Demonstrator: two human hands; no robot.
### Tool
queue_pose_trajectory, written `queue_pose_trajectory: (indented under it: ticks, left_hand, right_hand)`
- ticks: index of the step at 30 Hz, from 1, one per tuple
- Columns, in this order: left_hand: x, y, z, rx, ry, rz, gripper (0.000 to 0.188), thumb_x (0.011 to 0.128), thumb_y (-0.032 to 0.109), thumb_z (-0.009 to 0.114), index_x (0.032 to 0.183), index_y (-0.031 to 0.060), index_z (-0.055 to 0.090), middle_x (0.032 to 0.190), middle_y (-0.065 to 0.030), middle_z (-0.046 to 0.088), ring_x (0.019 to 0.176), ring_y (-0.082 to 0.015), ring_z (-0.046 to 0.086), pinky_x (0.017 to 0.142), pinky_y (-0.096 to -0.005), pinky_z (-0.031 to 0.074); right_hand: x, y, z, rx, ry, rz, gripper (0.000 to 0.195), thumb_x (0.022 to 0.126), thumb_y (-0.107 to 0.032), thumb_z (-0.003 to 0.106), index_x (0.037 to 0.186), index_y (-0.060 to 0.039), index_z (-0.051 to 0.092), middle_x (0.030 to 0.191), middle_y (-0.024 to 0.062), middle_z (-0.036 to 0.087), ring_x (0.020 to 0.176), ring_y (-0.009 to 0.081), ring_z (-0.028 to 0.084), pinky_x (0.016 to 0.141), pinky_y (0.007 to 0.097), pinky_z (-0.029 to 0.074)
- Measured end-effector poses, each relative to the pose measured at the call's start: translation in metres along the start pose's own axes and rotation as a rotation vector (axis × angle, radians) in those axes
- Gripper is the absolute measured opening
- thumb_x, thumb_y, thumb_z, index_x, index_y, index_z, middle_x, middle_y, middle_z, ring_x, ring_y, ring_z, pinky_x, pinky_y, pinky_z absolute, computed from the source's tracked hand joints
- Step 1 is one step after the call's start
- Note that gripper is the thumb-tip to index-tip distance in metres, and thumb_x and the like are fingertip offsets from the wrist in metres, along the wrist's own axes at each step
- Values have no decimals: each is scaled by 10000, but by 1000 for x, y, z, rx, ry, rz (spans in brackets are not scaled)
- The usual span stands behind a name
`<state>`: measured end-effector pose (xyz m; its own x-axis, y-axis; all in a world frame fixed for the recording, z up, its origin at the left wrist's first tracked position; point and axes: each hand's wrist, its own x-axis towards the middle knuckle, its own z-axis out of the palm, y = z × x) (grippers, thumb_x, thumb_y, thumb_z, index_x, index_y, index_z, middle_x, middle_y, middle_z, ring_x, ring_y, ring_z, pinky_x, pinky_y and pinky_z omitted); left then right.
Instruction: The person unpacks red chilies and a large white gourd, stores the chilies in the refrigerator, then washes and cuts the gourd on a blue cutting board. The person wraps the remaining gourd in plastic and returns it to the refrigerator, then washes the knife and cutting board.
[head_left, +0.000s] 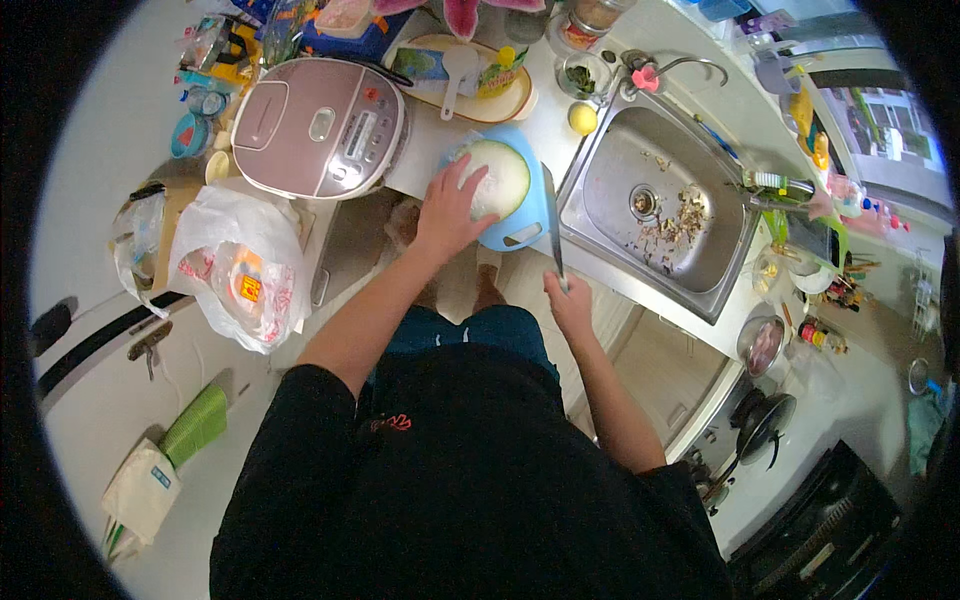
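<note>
A large cut piece of pale melon or gourd (504, 176) with a thin green rind lies on a light blue plastic cutting board (529, 219), its white cut face up. Spread over its left part is my left hand (454, 206), fingers apart and resting on the surface. Clear plastic film seems to cling to the piece near the fingers. My right hand (568, 300) is closed round the handle of a long kitchen knife (553, 225). The blade points away from me along the board's right edge, beside the melon and not in it.
Left of the board stands a pink rice cooker (319, 127), with a white plastic bag (240, 262) nearer me. Behind lies an oval tray (517, 105) with packets and a white rice paddle (454, 79). A yellow lemon-like fruit (583, 118) sits by the steel sink (615, 165), which holds food scraps.
</note>
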<state>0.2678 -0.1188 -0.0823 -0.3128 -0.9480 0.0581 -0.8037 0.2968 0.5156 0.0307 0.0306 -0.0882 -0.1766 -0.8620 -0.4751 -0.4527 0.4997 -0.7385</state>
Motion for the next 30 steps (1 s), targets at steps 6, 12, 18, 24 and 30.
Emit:
queue_pose_trajectory:
  ticks: [6, 12, 18, 24, 30]
  left_hand:
    - [53, -33, 11, 51, -73, 137, 666, 848, 286, 646, 1442, 116, 398, 1482, -155, 386, 1345, -365, 374, 1129, -455, 318]
    - [68, -52, 19, 52, -297, -68, 527, 905, 239, 562, 1402, 110, 443, 1370, -135, 500, 1264, -316, 483, 1020, -434, 444]
    - [54, -54, 12, 12, -259, -155, 572, 894, 311, 598, 1400, 101, 436, 1344, -126, 490, 1231, -329, 503, 984, -445, 470]
    - [44, -53, 19, -126, -246, -158, 910, 771, 398, 718, 1469, 11, 280, 1456, -148, 352, 1295, -356, 429, 1042, -455, 421]
    - [38, -48, 7, -176, -282, -174, 1113, 663, 422, 796, 1492, -17, 195, 1519, -179, 269, 1356, -367, 364, 1087, -448, 384]
  right_hand:
    - [39, -2, 31, 485, -98, 90, 474, 990, -486, 433, 760, -81, 521, 553, 8, 453, 436, 101, 412, 406, 256, 327]
    - [45, -26, 40, 492, -164, 103, 508, 1021, -489, 350, 780, -75, 517, 521, 18, 436, 409, 123, 409, 398, 267, 334]
    - [59, -55, 49, 331, -124, 174, 554, 1015, -483, 376, 709, -49, 530, 571, 49, 499, 486, 145, 481, 469, 314, 373]
    - [87, -50, 62, 162, -108, 139, 598, 989, -577, 377, 748, -55, 538, 544, 31, 469, 394, 128, 435, 374, 291, 331]
    - [94, -79, 52, 78, -137, 199, 635, 989, -563, 369, 740, -10, 558, 601, 101, 515, 498, 215, 484, 476, 357, 365]
